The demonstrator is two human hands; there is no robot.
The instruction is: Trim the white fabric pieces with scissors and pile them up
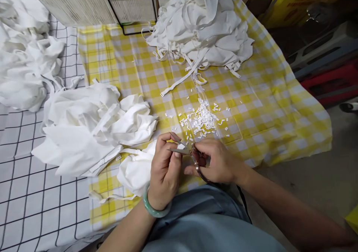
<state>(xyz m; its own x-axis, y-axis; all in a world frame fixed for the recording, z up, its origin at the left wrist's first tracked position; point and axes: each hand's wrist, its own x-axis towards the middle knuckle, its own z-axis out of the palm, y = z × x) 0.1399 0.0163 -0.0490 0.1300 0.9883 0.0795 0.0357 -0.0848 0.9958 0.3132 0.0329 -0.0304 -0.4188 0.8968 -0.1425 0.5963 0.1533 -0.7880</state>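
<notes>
My right hand has its fingers in the handles of a pair of scissors, low over the near part of the table. The blades stand apart and point left. Between them shows the end of a white strap, pinched in the fingertips of my left hand. Whether the blades touch the strap I cannot tell. A crumpled white cloth lies just left of that hand, partly hidden by it. Small white clippings are heaped just beyond the scissors.
White cloth pieces with straps lie at the left. A larger pile of them sits at the back, beside a black wire frame. More white cloth is at the far left. A yellow checked tablecloth covers the right side.
</notes>
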